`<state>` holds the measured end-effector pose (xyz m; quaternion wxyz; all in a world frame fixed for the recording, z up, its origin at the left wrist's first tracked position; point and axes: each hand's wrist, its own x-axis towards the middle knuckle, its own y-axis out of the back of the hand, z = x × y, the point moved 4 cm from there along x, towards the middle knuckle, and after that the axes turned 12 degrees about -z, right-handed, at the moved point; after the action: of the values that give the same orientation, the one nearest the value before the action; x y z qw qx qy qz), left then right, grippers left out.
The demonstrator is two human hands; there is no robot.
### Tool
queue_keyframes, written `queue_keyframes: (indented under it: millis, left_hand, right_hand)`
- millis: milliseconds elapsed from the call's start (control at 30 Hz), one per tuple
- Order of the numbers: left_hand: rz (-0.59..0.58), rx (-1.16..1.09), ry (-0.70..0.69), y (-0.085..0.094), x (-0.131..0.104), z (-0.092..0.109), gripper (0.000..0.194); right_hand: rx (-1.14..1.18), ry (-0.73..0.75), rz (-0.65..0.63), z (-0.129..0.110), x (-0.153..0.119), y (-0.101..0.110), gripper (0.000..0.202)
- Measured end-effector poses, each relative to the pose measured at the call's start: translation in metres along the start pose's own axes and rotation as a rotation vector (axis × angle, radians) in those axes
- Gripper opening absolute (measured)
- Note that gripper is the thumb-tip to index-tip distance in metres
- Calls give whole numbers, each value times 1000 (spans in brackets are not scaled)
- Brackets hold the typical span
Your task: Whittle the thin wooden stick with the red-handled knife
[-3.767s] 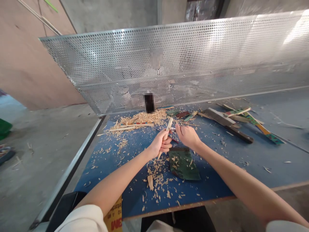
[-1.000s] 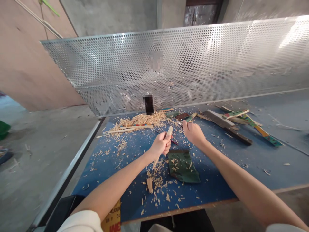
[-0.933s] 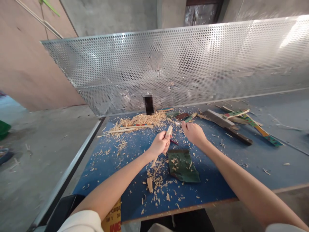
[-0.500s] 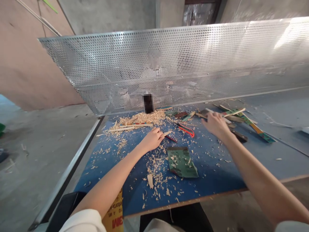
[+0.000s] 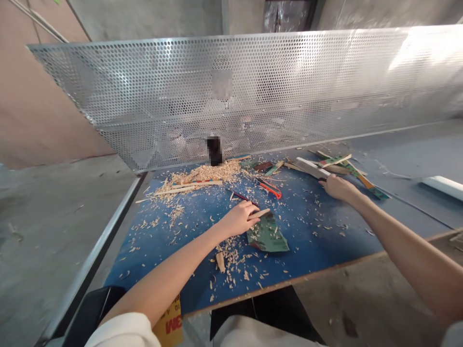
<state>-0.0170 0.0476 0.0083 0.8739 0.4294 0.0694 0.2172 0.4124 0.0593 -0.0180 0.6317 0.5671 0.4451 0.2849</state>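
My left hand (image 5: 241, 219) is closed around a short pale strip of wood (image 5: 259, 213), whose end sticks out to the right over a green sheet of sandpaper-like material (image 5: 269, 235). Over at the right, my right hand (image 5: 334, 187) grips the dark handle of a broad-bladed knife (image 5: 311, 167). Its flat, light metal blade points away to the upper left, close to the table. Between the hands lies a red utility knife (image 5: 270, 188). A thin dark stick (image 5: 238, 195) rests just beyond my left hand.
Wood shavings (image 5: 210, 172) are heaped at the back and strewn over the blue tabletop (image 5: 144, 260). Painted wood strips (image 5: 356, 174) lie at the back right. A perforated metal panel (image 5: 162, 86) borders the far edge. A white bar (image 5: 443, 187) lies at the right.
My right hand has shifted from above the knife to its handle and now grips it. My left hand has moved nearer to me with the wood strip, over the green sheet. The view has shifted slightly.
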Motion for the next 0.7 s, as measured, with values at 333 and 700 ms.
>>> queue_keyframes:
  millis: [333, 700]
  left_hand:
    - [57, -110, 87, -3, 3, -9, 32]
    - [110, 21, 111, -15, 3, -4, 37]
  right_hand:
    - [1297, 99, -71, -33, -123, 6, 45]
    - [1551, 326, -244, -166, -210, -47, 54]
